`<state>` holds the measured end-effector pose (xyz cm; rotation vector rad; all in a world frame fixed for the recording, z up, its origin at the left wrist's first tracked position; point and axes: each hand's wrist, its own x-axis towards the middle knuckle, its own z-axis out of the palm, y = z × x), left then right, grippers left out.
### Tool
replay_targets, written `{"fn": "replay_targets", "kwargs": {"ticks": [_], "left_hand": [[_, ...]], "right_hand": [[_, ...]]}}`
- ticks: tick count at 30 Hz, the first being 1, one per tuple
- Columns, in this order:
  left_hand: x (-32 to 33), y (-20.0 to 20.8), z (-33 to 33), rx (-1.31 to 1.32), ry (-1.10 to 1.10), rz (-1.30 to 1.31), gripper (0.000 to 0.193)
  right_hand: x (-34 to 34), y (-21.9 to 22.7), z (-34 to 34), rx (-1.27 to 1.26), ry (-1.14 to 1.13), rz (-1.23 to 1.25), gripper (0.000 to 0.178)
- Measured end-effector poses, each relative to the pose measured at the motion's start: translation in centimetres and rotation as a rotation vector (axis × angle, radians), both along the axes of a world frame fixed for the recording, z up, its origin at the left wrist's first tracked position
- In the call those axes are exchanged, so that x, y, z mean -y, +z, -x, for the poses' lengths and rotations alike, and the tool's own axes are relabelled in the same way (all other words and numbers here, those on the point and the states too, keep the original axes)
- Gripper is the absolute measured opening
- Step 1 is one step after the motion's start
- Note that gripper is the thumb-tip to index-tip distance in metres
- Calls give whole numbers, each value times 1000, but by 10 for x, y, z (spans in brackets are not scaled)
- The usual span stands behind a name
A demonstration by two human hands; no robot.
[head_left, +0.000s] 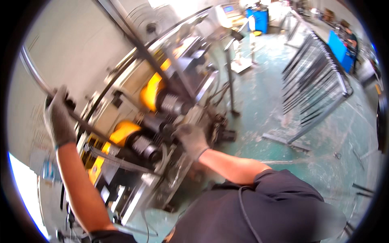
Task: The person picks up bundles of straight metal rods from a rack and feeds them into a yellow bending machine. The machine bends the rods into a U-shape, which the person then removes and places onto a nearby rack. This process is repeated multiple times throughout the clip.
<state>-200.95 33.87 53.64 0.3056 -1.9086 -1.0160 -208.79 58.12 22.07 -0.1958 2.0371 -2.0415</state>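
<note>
A long, shiny metal tube (34,74) slants down from the upper left toward the machine. My left hand (60,117), in a grey work glove, is raised with its fingers wrapped round that tube. My right hand (191,139), gloved too, reaches across to the middle of the machine (152,121). Its fingers are curled and blurred beside a dark cylindrical part (156,123), and what they hold is hidden. Yellow housings (152,92) with ribbed dark cylinders (145,146) lie between my two hands. A coiled spring (117,160) stretches below them.
Thick metal bars (135,42) cross above the machine. To the right, a rack (318,127) carries several dark rods over the green floor (259,105). A blue cabinet (259,20) and a control box (229,13) stand farther back. Another person (351,38) is at the far right.
</note>
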Motion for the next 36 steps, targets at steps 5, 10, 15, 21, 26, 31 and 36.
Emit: {"fn": "replay_targets", "kwargs": {"ticks": [5,10,15,21,26,31,36], "left_hand": [[5,11,-12,-135,114,-90,18],[4,7,-11,-108,155,-73,21],[-25,23,-20,-182,153,-12,15],[-22,12,-12,-183,175,-105,26],[-25,17,-15,-177,184,-122,27],[-19,22,-16,-270,214,-159,24],[-11,23,-28,-258,168,-158,26]], "right_hand": [[56,-74,22,568,117,816,32],[64,-80,50,603,58,635,30],[80,-67,78,577,249,789,20],[93,-123,113,78,366,466,24],[96,-123,113,-228,392,232,33],[101,-83,108,715,467,809,36],[94,-85,108,641,603,793,24]]}}
